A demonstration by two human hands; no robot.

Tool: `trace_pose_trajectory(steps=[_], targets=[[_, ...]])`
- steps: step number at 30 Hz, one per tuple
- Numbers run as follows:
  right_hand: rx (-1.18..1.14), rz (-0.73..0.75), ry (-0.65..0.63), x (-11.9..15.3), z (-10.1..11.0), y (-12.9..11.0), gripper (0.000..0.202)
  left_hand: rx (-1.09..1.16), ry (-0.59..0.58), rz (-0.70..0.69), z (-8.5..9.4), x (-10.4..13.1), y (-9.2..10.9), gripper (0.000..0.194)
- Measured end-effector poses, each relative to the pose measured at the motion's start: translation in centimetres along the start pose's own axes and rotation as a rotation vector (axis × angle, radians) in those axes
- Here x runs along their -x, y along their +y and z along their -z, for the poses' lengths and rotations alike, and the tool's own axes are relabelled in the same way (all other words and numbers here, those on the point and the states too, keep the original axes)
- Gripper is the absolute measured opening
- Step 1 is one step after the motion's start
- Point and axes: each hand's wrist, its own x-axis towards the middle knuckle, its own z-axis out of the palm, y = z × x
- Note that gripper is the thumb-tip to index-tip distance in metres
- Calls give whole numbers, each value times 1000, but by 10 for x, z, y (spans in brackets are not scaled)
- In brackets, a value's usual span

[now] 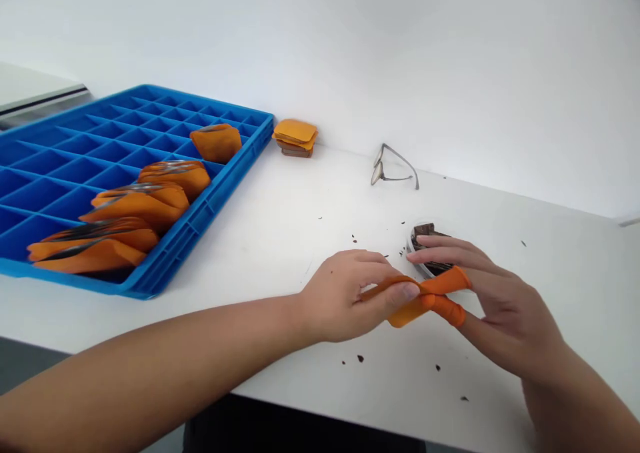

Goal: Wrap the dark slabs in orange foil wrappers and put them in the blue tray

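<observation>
Between my two hands is an orange piece (407, 314), flat and folded-looking. My left hand (353, 296) pinches it with the thumb on top. My right hand (505, 299) wears orange covers on the thumb and index finger, and their tips meet at the right end of the piece. The other right fingers reach over a round clear dish (413, 243) that holds dark brown flat pieces (425, 229); the hand partly hides the dish.
At the left lies a blue divided tray (200, 223) with several orange pieces in its right-hand compartments. An orange and brown stack (296, 137) sits beside its far corner. Glasses (393, 173) rest near the wall. Dark crumbs are scattered over the white table (270, 239).
</observation>
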Motion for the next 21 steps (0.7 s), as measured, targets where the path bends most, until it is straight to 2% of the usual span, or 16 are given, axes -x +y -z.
trace_pose_trajectory(steps=[2, 7, 11, 13, 15, 17, 19, 21], targets=[[17, 0, 7, 1, -3, 1, 16, 9, 75, 8, -2, 0, -2, 30], [89, -37, 43, 1, -11, 9, 16, -64, 321, -69, -7, -2, -9, 9], [29, -127, 76, -1, -16, 11, 19, -89, 382, -66, -4, -2, -10, 8], [-83, -250, 132, -6, -15, 4, 16, -54, 376, -32, 0, -2, -7, 18], [-198, -404, 266, -18, -12, -8, 13, 10, 309, 82, 4, -2, -6, 50], [-234, -478, 445, -40, -8, -23, 12, 44, 199, 225, 5, -2, -8, 82], [-184, -396, 568, -74, -7, -36, 10, 23, 119, 286, 3, -2, -14, 87], [-148, -255, 496, -119, -13, -46, 6, -2, 107, 232, -1, -2, -22, 69]])
